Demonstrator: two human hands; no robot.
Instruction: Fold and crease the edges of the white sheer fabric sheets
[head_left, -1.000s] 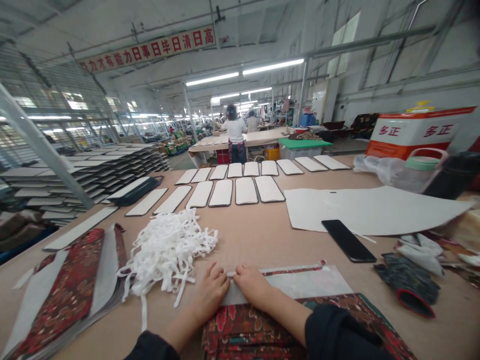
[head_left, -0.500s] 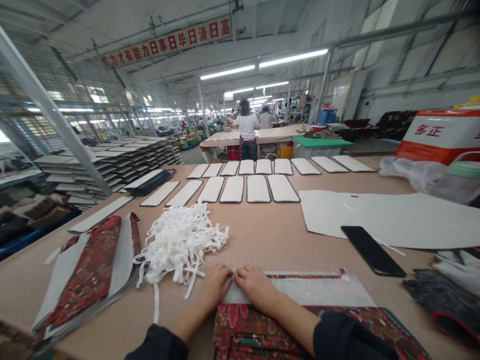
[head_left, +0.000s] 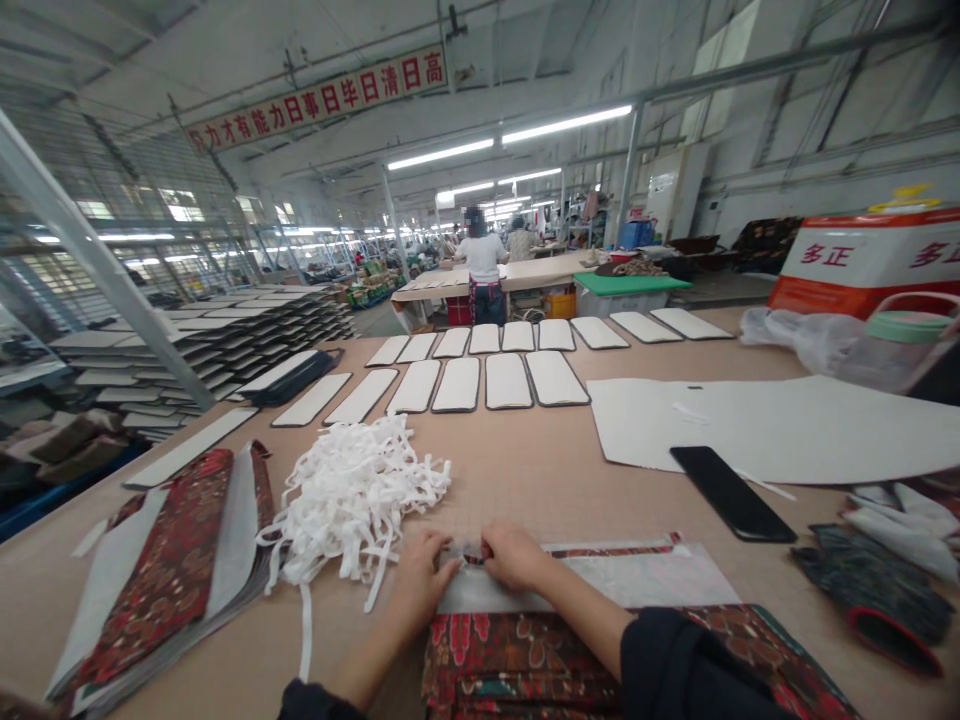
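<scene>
A dark red patterned fabric piece (head_left: 525, 650) lies in front of me, with a pale backing panel (head_left: 622, 580) along its far side. A narrow patterned strip (head_left: 615, 550) runs along that panel's far edge. At the left end of the strip, my right hand (head_left: 516, 558) is closed with curled fingers on the fabric edge. My left hand (head_left: 420, 575) is just left of it at the panel's corner, its thumb and forefinger apart. Beyond my left hand is a heap of white narrow tapes (head_left: 360, 490).
Patterned pieces with pale backing (head_left: 172, 550) are stacked at left. White rounded panels (head_left: 455, 384) stand in two rows across the table. At right are a large white sheet (head_left: 750, 420), a black phone (head_left: 731, 493) and dark gloves (head_left: 874, 590). A person (head_left: 484, 260) stands farther back.
My hands have moved apart; the left thumb and forefinger have separated, and a bit of patterned strip shows between the hands. The view has shifted slightly.
</scene>
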